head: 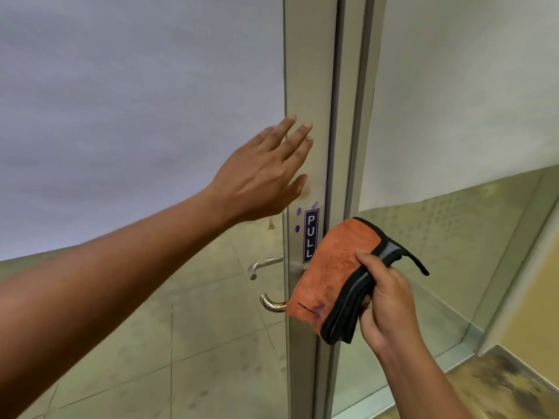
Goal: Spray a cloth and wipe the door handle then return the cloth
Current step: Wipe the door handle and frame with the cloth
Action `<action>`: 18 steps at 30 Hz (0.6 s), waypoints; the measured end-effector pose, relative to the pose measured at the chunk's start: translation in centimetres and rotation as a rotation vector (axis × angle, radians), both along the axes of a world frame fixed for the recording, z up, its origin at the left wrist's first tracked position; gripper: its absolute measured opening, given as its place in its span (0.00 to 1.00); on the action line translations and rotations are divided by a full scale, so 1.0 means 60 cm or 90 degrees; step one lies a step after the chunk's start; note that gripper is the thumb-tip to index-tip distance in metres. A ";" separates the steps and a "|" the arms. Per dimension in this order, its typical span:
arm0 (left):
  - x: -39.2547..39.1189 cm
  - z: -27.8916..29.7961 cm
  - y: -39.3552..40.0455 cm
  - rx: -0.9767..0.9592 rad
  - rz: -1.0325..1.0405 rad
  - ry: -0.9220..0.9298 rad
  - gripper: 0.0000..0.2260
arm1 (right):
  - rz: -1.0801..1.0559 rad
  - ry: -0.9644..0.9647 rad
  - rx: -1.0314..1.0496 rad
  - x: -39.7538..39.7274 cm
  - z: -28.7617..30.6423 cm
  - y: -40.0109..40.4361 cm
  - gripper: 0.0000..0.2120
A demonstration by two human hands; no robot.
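Your left hand (260, 173) raised flat, fingers straight and spread, tips at door frame (305, 86) above PULL sticker (310, 235); holds nothing. Whether it touches frame, cannot tell. Your right hand (382, 300) grips folded orange cloth (329, 276), thumb on top, fingers curled behind. Cloth held upright against frame just below sticker, covering base of handle (272, 303). Handle's curved end pokes out left of cloth. Purple smudges (299, 211) left of sticker.
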State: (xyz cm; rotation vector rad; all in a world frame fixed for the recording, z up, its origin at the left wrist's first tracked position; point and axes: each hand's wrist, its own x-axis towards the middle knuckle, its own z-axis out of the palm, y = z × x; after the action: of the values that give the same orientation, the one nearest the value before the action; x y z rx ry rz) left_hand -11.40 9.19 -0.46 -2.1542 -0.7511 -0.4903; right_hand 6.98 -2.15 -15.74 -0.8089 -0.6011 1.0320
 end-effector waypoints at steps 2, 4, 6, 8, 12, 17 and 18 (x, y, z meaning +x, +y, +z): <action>-0.003 0.001 0.026 0.064 -0.012 0.072 0.28 | -0.024 -0.026 0.001 0.002 -0.003 0.024 0.04; -0.005 0.002 0.051 0.103 -0.035 0.158 0.28 | -0.051 -0.056 -0.009 0.001 -0.009 0.047 0.06; -0.005 0.004 0.071 0.116 -0.048 0.225 0.28 | -0.083 -0.083 -0.016 -0.001 -0.017 0.067 0.07; -0.006 0.006 0.087 0.123 -0.052 0.270 0.29 | -0.117 -0.107 -0.017 -0.003 -0.025 0.085 0.06; -0.005 0.005 0.109 0.140 -0.051 0.295 0.31 | -0.180 -0.131 -0.020 -0.004 -0.032 0.116 0.05; -0.006 0.000 0.122 0.142 -0.020 0.311 0.32 | -0.211 -0.207 -0.025 -0.017 -0.028 0.145 0.09; -0.006 0.001 0.123 0.144 -0.013 0.313 0.32 | -0.215 -0.220 -0.025 -0.019 -0.027 0.149 0.09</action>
State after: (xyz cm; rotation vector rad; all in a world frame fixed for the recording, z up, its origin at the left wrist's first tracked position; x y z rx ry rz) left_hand -11.76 16.56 -0.41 -1.9559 -0.3791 -0.0406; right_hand 5.82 6.77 -17.38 -1.0933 -0.7074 0.5999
